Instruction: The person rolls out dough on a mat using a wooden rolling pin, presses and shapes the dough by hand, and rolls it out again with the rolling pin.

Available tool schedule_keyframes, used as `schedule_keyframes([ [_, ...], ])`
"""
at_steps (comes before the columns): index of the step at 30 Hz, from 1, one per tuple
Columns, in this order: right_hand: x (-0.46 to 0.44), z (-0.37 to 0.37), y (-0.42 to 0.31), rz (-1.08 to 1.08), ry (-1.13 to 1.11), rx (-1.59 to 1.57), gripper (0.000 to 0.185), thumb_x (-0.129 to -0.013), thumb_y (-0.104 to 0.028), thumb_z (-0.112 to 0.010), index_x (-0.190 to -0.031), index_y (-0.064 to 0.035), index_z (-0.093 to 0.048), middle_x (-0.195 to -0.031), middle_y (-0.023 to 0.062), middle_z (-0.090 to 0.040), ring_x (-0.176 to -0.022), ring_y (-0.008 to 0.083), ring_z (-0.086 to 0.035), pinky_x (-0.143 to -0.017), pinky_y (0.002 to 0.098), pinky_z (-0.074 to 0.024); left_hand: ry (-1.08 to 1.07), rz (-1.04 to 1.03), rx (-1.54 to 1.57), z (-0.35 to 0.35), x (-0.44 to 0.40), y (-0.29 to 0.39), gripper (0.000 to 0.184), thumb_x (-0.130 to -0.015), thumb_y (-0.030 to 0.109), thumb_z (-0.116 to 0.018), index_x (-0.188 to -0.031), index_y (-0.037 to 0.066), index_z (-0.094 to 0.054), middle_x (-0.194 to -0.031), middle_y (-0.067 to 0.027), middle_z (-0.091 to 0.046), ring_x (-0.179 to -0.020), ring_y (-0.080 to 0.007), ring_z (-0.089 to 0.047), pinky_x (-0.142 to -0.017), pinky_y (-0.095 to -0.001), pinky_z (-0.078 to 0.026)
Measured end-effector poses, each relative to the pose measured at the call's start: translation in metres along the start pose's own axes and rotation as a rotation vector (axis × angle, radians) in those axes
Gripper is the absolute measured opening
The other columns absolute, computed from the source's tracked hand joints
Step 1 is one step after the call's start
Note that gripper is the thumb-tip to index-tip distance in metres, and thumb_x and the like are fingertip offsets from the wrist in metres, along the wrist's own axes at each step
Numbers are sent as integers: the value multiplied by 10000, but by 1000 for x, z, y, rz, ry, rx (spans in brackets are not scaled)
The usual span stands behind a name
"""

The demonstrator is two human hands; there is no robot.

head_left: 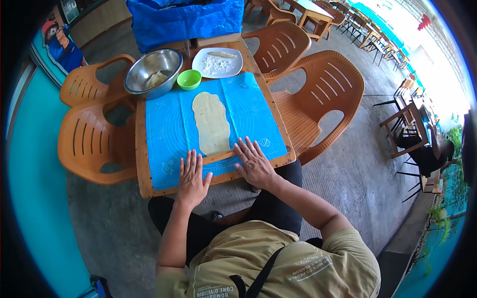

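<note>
A long, flat sheet of dough with wavy edges lies on a blue silicone mat. Across its near end rests a slim wooden rolling pin. My left hand lies flat over the pin's left end, fingers stretched forward. On the other end is my right hand, palm down with its fingers extended and slightly spread. Neither hand wraps around the pin, and both cover its ends.
Beyond the mat stand a metal bowl with dough inside, a small green bowl and a white plate holding flour and a dough strip. A blue bag sits behind them. Orange chairs flank the wooden table.
</note>
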State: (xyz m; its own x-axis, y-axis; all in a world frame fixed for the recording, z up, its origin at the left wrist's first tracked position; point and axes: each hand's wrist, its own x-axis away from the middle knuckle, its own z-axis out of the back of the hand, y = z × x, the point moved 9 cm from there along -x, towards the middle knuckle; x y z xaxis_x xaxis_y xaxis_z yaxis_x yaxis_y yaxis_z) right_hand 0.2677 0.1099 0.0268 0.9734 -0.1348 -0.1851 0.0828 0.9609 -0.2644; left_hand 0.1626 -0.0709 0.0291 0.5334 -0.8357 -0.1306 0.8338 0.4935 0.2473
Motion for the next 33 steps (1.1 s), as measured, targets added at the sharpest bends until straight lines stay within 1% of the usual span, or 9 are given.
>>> schedule_keyframes([
  [3, 7, 0, -2, 4, -2, -4, 675, -1124, -394, -449, -1672, -27, -306, -1745, 217, -266, -1636, 397, -191, -1335, 539, -133, -10, -6, 20, 4, 5, 6, 747, -1119, 398, -486, -1656, -66, -253, -1754, -259, -200, -1652, -362, -149, -1341, -553, -79],
  [9, 12, 5, -6, 32, 0, -6, 638, -1126, -364, -448, -1648, -10, -355, -1728, 227, -297, -1632, 396, -209, -1334, 532, -148, -8, -15, 0, 2, 12, 9, 767, -1110, 418, -494, -1654, -68, -259, -1751, -256, -210, -1647, -373, -163, -1346, -539, -81],
  [11, 12, 5, -4, 32, 18, -16, 620, -1127, -355, -447, -1642, -18, -376, -1721, 223, -318, -1631, 395, -212, -1333, 529, -152, -20, -11, 8, 2, 11, 9, 766, -1112, 416, -489, -1658, -65, -249, -1755, -254, -201, -1648, -373, -158, -1346, -536, -80],
  [15, 5, -2, 2, -5, 0, -61, 624, -1129, -366, -450, -1663, -59, -351, -1733, 201, -309, -1640, 382, -194, -1339, 530, -123, -61, 13, 17, 2, 2, 6, 753, -1124, 405, -471, -1656, -75, -241, -1750, -272, -196, -1649, -368, -154, -1344, -545, -79],
  [20, -17, -3, 4, -72, -21, -32, 659, -1140, -411, -413, -1674, -38, -316, -1744, 207, -279, -1648, 384, -149, -1342, 528, -98, -34, 31, 8, -3, -17, -7, 750, -1129, 434, -450, -1640, -88, -282, -1753, -273, -185, -1653, -380, -122, -1343, -543, -72],
  [25, -60, -10, 17, -103, -35, -5, 705, -1145, -477, -340, -1673, -11, -300, -1747, 214, -265, -1648, 386, -139, -1343, 533, -86, -47, 88, -27, -8, -57, -33, 766, -1139, 503, -352, -1626, -88, -335, -1751, -274, -195, -1657, -371, -106, -1343, -546, -47],
  [29, -77, -11, 24, -150, -40, 8, 732, -1144, -505, -301, -1668, 7, -293, -1747, 225, -257, -1651, 389, -124, -1344, 531, -73, -72, 124, -63, -3, -75, -36, 750, -1149, 484, -327, -1643, -79, -298, -1756, -263, -187, -1658, -358, -105, -1344, -535, -40],
  [30, -76, -10, 24, -150, -39, 9, 732, -1144, -505, -301, -1668, 7, -293, -1747, 225, -257, -1651, 389, -124, -1344, 531, -73, -66, 127, -58, -3, -75, -37, 748, -1149, 485, -322, -1643, -77, -301, -1757, -263, -185, -1660, -355, -97, -1343, -537, -37],
  [33, -61, -11, 20, -146, -66, -13, 728, -1137, -476, -379, -1676, 2, -272, -1751, 229, -239, -1648, 401, -120, -1343, 532, -81, -72, 124, -61, -6, -62, -34, 745, -1147, 474, -345, -1649, -73, -288, -1757, -263, -185, -1658, -363, -106, -1342, -545, -51],
])
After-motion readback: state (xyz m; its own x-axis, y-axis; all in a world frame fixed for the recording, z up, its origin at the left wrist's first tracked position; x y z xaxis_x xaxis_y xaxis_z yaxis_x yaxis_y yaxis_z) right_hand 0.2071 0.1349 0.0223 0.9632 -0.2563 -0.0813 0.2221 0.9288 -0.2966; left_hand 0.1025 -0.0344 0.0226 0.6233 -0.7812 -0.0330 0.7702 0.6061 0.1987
